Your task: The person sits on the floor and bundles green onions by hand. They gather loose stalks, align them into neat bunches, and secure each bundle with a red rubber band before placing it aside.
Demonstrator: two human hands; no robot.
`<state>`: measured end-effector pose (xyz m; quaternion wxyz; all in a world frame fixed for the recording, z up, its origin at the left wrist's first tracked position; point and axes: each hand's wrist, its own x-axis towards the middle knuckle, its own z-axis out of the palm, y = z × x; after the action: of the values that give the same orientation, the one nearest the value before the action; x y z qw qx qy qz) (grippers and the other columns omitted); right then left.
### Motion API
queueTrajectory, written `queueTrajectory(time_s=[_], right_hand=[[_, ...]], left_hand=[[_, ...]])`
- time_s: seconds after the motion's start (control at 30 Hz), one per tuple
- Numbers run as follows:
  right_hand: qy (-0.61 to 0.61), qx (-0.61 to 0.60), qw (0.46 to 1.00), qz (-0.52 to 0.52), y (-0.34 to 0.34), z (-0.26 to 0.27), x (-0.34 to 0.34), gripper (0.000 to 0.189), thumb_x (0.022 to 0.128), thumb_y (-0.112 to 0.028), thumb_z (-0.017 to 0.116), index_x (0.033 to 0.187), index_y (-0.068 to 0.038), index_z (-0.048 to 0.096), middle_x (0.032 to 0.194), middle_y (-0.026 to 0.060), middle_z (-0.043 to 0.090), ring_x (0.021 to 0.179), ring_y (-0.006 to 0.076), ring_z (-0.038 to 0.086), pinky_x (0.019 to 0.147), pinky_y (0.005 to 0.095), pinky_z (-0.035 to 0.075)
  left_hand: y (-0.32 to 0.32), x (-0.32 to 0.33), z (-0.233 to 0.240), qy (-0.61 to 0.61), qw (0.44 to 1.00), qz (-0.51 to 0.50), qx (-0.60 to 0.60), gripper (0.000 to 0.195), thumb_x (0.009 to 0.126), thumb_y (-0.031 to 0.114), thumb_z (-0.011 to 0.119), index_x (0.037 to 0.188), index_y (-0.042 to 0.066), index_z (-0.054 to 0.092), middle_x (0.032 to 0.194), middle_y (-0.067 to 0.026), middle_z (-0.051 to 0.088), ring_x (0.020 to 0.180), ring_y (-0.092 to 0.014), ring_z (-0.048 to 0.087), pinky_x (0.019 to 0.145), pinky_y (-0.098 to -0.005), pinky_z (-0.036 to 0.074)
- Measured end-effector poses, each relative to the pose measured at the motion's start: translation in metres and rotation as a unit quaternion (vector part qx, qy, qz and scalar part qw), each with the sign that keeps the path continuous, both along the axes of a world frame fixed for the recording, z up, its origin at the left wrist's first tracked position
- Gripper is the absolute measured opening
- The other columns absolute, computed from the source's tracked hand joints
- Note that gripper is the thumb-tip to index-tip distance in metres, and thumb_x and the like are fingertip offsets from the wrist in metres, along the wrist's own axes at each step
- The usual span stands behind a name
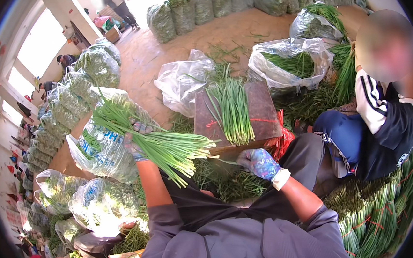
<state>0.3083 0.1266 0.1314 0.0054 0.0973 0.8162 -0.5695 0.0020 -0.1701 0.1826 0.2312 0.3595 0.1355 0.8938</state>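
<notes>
My left hand point(134, 142), in a patterned glove, grips a loose bunch of garlic chives point(171, 144). Their pale stem ends fan out to the right, and the green tips point up and left. Between the fingers of my right hand point(258, 163), in a blue floral glove, is a single chive stalk point(227, 161). Another bunch of chives point(229, 109) lies on a low brown block point(263, 106), pale ends towards me. Under that bunch a red tie strip point(264, 120) runs across the block. More red strips point(282, 135) hang at the block's right side.
Loose leaves point(232, 181) litter the floor between my legs. Plastic bags of greens point(109, 136) stand at left; an open bag point(290, 62) lies beyond the block. A co-worker point(383, 115) sits close on my right. Tied chive bundles point(373, 214) are stacked at lower right.
</notes>
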Motion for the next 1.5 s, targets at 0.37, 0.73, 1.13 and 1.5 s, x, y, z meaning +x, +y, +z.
queueTrajectory(time_s=[0.37,0.73,1.13,1.5], right_hand=[[0.226,0.181,0.956,-0.054,-0.031,0.056,-0.041,0.065,0.086,-0.039,0.072,0.138,-0.007,0.051,0.115,0.0209,0.067,0.105,0.0375,0.064,0.085,0.0455,0.052],[0.111,0.225,0.968,-0.031,0.016,0.004,-0.039,0.015,0.089,-0.020,0.066,0.095,-0.009,0.074,0.091,0.0141,0.073,0.082,0.0338,0.070,0.074,0.0422,0.055],[0.045,-0.373,0.923,0.086,-0.052,0.028,-0.099,0.095,0.085,-0.026,0.078,0.155,-0.004,0.017,0.110,0.0105,0.064,0.077,0.0147,0.062,0.067,0.0266,0.051],[-0.136,-0.151,0.978,0.041,0.008,-0.051,-0.090,0.034,0.093,-0.009,0.061,0.124,0.004,0.057,0.085,0.0126,0.070,0.064,0.0206,0.069,0.056,0.0307,0.057]], left_hand=[[-0.010,-0.002,0.005,0.026,1.000,-0.006,0.003,0.051,0.085,0.020,0.067,0.129,0.003,0.049,0.106,-0.0085,0.062,0.089,-0.021,0.059,0.086,-0.0408,0.046],[-0.044,-0.006,-0.006,-0.015,0.995,0.095,0.006,0.061,0.081,0.025,0.075,0.130,0.003,0.047,0.105,-0.0048,0.060,0.095,-0.021,0.062,0.091,-0.0409,0.046],[-0.052,-0.026,-0.020,-0.068,0.997,0.030,0.020,0.035,0.087,0.026,0.062,0.116,0.009,0.059,0.102,-0.0014,0.064,0.099,-0.018,0.058,0.091,-0.0402,0.047],[-0.067,-0.023,-0.026,-0.089,0.967,0.237,-0.020,0.028,0.091,0.032,0.059,0.103,0.006,0.064,0.099,-0.0073,0.067,0.090,-0.025,0.063,0.084,-0.0456,0.051]])
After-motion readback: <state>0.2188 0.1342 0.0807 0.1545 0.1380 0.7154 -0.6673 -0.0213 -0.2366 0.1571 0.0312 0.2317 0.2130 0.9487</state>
